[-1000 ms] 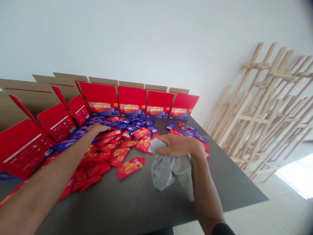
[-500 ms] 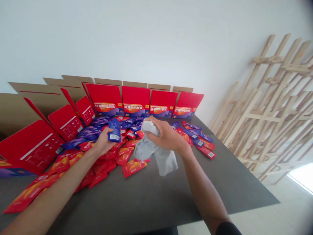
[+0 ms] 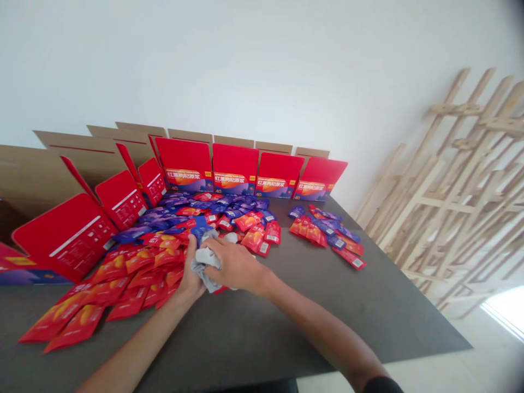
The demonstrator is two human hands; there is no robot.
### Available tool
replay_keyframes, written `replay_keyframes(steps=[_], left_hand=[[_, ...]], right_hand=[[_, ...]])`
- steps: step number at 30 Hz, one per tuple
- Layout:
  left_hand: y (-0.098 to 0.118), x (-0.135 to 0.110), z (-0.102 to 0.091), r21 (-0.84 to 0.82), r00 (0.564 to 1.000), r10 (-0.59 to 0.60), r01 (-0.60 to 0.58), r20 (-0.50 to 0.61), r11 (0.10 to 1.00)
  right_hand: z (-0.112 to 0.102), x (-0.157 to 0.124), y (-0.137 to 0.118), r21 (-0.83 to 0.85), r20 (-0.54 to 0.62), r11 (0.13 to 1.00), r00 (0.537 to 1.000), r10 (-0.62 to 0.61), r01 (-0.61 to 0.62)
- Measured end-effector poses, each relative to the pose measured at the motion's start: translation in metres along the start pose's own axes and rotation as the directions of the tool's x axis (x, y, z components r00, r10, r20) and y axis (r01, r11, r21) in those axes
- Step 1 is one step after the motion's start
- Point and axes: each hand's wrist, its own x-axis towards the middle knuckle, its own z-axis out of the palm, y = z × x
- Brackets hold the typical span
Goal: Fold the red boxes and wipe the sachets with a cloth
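Note:
My two hands meet over the dark table, at the near edge of a heap of sachets. A crumpled grey cloth is bunched in my right hand, whose fingers are closed round it. The cloth presses against a blue sachet that my left hand grips from below. Only the sachet's top edge shows above the cloth. Red and blue sachets lie spread to the left of and behind both hands.
A smaller group of sachets lies to the right. Open red boxes with cardboard flaps line the back and left of the table. Wooden easel frames lean on the wall at right. The table's right edge drops to the floor.
My left hand lifted a blue sachet out of the heap and drew it nearer. My right hand carried the cloth left onto it, so the two hands now touch.

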Motion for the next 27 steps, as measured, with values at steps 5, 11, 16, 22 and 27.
replay_keyframes(steps=[5,11,16,22,27], left_hand=[[-0.019,-0.010,0.002,-0.058,1.000,0.013,-0.011,0.022,0.998],[-0.033,-0.019,0.005,-0.069,0.950,-0.243,0.260,0.198,0.963],[-0.028,-0.007,0.004,-0.075,0.944,-0.326,0.329,0.051,0.941],[-0.020,-0.003,0.012,-0.196,0.979,-0.200,0.203,0.039,0.959],[-0.011,-0.003,0.003,-0.252,0.983,-0.171,0.183,0.067,0.950]], right_hand=[[0.002,0.008,0.015,-0.031,-0.120,0.996,0.989,0.081,-0.086],[-0.012,0.014,0.049,-0.008,-0.392,0.966,0.889,0.234,-0.258],[-0.036,0.010,0.053,0.087,-0.560,0.991,0.818,0.132,-0.101],[-0.030,0.006,0.035,-0.053,-0.199,0.998,0.980,0.020,-0.031],[-0.011,-0.003,0.018,-0.208,0.077,0.978,0.997,0.009,0.008]])
